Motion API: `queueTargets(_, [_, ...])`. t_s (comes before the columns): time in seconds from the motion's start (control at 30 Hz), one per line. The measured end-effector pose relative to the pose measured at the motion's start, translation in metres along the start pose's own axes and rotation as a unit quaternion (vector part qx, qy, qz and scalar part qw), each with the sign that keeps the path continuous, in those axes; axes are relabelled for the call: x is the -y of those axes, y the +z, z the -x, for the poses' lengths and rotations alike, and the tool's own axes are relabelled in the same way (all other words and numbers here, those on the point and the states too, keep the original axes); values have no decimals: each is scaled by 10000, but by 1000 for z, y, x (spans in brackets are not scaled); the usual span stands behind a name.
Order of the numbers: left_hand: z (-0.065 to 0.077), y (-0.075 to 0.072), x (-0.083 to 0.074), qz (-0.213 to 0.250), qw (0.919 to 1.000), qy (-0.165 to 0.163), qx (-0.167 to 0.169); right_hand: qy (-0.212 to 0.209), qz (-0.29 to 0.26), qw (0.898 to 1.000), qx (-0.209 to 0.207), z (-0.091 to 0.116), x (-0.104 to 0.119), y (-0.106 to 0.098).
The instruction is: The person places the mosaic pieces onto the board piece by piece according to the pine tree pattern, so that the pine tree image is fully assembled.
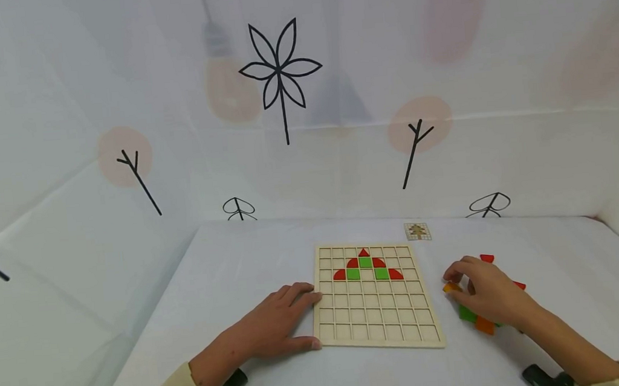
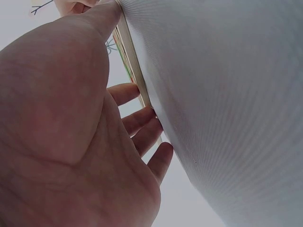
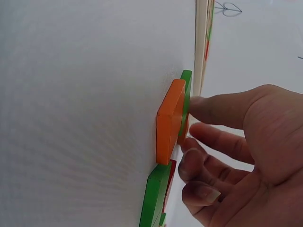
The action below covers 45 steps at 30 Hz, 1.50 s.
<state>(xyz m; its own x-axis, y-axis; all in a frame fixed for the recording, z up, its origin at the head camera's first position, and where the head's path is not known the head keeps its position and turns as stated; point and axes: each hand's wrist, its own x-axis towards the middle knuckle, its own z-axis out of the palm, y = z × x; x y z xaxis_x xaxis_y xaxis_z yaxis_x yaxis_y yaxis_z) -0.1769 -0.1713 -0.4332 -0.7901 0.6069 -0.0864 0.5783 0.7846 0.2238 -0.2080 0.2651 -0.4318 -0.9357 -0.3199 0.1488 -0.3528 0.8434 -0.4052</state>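
Observation:
A pale wooden grid board point(image 1: 374, 315) lies on the table. Near its top, a red triangle point(image 1: 364, 253), green squares point(image 1: 366, 262) and rounded red pieces point(image 1: 395, 274) sit in its cells. My left hand point(image 1: 278, 322) rests at the board's left edge, thumb by the lower corner; its fingertips touch the edge in the left wrist view. Right of the board, my right hand point(image 1: 489, 291) is over a loose pile, with thumb and index finger about an orange tile point(image 1: 451, 288). Below the hand lie a green tile point(image 1: 467, 313) and another orange tile point(image 3: 171, 123). The hand hides part of the pile.
A small card with a tree picture point(image 1: 417, 231) lies beyond the board's top right corner. Loose red pieces point(image 1: 487, 258) show around the right hand. White printed cloth point(image 1: 340, 166) stands behind the table and on its left side.

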Motion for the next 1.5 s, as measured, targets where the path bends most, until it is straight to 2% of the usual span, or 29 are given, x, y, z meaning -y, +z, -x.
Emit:
queueTargets(0.33, [-1, 3, 2, -29, 10000, 18, -17, 205, -73, 9992, 337, 1, 3, -4])
queueTargets(1.1, [1, 0, 0, 10, 10000, 5, -14, 182, -305, 9987, 371, -1, 4, -2])
queueTargets(1.5, [0, 0, 1, 0, 10000, 45, -42, 140, -458, 9982, 374, -10, 26, -5])
